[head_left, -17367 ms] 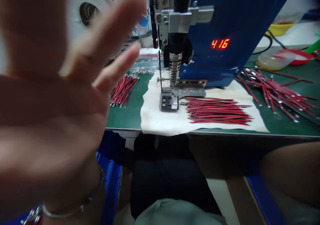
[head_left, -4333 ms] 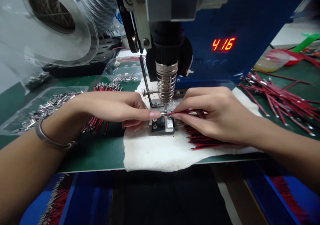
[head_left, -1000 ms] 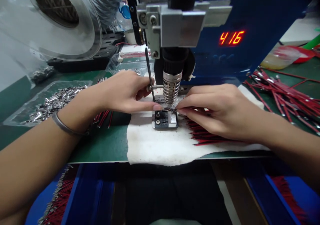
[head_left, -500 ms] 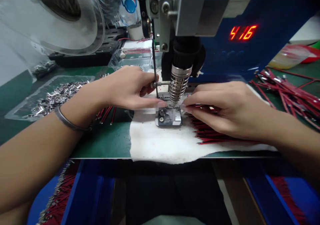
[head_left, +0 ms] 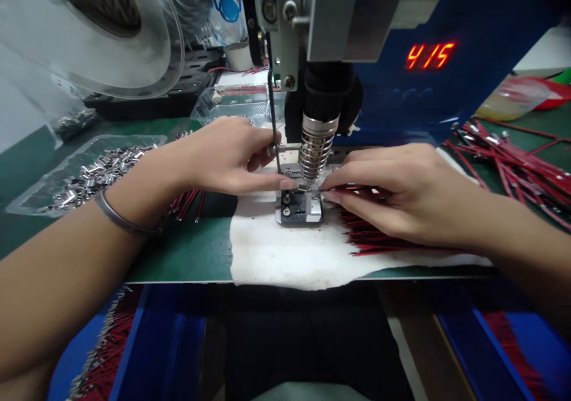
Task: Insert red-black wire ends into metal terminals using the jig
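Observation:
My left hand (head_left: 236,160) reaches to the base of the machine, index finger curled beside a thin upright rod and thumb stretched along the small metal fixture (head_left: 294,210). The thumb tip meets a tiny silver piece under the spring-wrapped machine head (head_left: 317,145); whether the fingers grip it is hidden. Opposite, my right hand (head_left: 392,190) is closed, thumb and index finger pinching a thin red and black wire (head_left: 357,188), its end pointing at the fixture. Below that hand a bundle of red and black wires (head_left: 366,237) lies on a white cloth (head_left: 276,252).
Small silver metal parts fill a clear plastic tray (head_left: 27,199) at left. More wires (head_left: 190,204) lie by my left wrist, and a red wire heap (head_left: 521,163) is at right. A blue machine body (head_left: 401,115) shows 415. A large clear reel (head_left: 129,50) hangs upper left.
The red display has gone from 416 to 415. My view has shifted slightly, and the right fingertips have moved a little at the fixture. The left hand stays at the same spot.

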Demonstrator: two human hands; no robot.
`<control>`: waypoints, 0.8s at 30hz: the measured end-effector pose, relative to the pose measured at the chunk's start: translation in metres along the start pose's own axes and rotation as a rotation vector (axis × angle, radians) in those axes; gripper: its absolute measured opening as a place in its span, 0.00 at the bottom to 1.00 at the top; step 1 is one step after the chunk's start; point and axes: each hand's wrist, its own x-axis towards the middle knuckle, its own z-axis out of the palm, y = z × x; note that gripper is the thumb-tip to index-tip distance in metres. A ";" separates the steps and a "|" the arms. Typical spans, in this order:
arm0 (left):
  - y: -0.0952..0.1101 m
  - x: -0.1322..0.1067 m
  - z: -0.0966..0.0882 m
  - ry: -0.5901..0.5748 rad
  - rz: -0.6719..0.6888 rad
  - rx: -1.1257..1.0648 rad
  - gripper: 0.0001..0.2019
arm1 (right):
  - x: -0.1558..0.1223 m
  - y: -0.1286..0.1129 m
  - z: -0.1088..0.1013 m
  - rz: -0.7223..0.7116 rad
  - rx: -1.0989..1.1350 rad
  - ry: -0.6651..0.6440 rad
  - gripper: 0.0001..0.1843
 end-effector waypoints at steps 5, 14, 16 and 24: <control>-0.003 0.001 0.001 0.016 0.013 0.016 0.40 | 0.001 0.000 0.000 0.006 0.009 -0.029 0.11; 0.005 0.002 -0.003 -0.006 -0.053 -0.020 0.37 | 0.001 -0.001 -0.001 0.035 0.037 -0.057 0.12; 0.004 0.002 -0.002 0.003 -0.042 -0.033 0.36 | 0.000 -0.002 -0.002 0.038 0.041 -0.061 0.12; -0.005 0.002 0.004 0.036 -0.006 0.022 0.37 | -0.001 -0.002 -0.004 0.053 0.009 -0.080 0.12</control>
